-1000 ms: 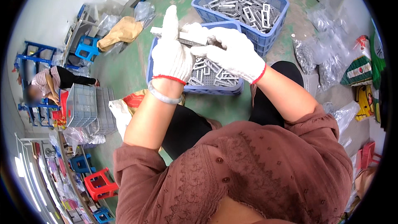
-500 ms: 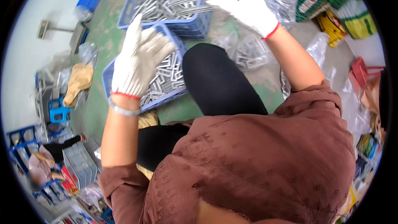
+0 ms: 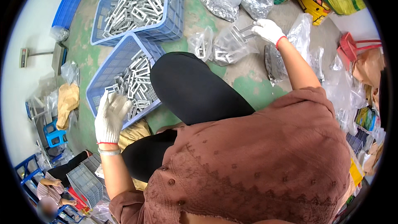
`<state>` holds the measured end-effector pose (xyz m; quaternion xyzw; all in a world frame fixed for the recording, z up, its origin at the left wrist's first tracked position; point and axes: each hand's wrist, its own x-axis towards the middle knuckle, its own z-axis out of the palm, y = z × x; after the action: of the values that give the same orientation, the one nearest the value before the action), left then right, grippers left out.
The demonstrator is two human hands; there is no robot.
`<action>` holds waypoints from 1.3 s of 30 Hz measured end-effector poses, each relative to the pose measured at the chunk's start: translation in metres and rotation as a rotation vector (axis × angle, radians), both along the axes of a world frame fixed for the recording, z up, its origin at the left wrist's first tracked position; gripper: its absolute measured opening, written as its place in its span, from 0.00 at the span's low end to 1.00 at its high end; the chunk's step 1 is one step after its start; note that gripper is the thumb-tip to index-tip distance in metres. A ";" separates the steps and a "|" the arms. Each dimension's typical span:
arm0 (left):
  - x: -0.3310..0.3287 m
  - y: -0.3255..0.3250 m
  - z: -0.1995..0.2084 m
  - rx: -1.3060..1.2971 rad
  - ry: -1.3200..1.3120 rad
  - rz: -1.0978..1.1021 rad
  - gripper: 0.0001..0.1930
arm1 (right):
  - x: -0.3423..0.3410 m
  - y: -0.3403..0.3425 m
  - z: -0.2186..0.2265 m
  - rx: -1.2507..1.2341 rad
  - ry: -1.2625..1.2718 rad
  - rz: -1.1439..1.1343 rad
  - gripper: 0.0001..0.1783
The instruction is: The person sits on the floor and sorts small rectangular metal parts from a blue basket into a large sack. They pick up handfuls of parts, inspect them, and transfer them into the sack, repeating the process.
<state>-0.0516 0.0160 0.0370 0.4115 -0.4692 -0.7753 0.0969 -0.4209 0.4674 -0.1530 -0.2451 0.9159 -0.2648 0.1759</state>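
Observation:
Both hands wear white knitted gloves with red cuffs. My right hand [image 3: 268,30] is closed on a few grey rectangular metal frames [image 3: 243,33], held over a clear plastic bag [image 3: 234,46] on the floor. Similar frames lie in that bag. On the other side, my left hand [image 3: 111,118] hovers at the near left rim of the smaller blue crate [image 3: 98,74], fingers loosely bent and apart, with nothing visible in it. Loose frames [image 3: 134,81] lie in that crate. Behind it stands a larger blue crate [image 3: 176,14], heaped with more frames [image 3: 134,10].
Filled plastic bags [image 3: 222,2] lie at the far side. Right of my arm are a dark-filled bag [image 3: 275,64] and a red stool-like object [image 3: 348,45]. A blue stool [image 3: 54,133], a floor scale [image 3: 58,60] and another person [image 3: 52,188] are on the left.
My right hand has carried the frames rightward from over the larger crate to the plastic bag. My left hand has drawn back toward me, down and left.

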 end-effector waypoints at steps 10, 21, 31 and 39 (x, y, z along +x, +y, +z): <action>0.014 0.000 -0.005 0.011 -0.051 -0.015 0.23 | -0.010 -0.059 -0.095 -0.097 -0.439 0.338 0.11; 0.052 -0.015 -0.039 0.071 -0.059 0.117 0.27 | -0.003 -0.084 -0.092 0.025 -0.691 -0.178 0.16; 0.086 -0.047 -0.059 0.099 0.020 0.245 0.24 | -0.035 -0.085 -0.026 0.452 -0.070 0.200 0.25; 0.082 -0.082 -0.071 0.073 0.305 0.453 0.19 | 0.032 -0.273 0.164 0.234 0.459 0.649 0.24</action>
<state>0.0302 -0.0664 -0.0343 0.3879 -0.3171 -0.8031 0.3225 -0.3884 0.1947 0.0108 -0.5522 0.8305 -0.0280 0.0680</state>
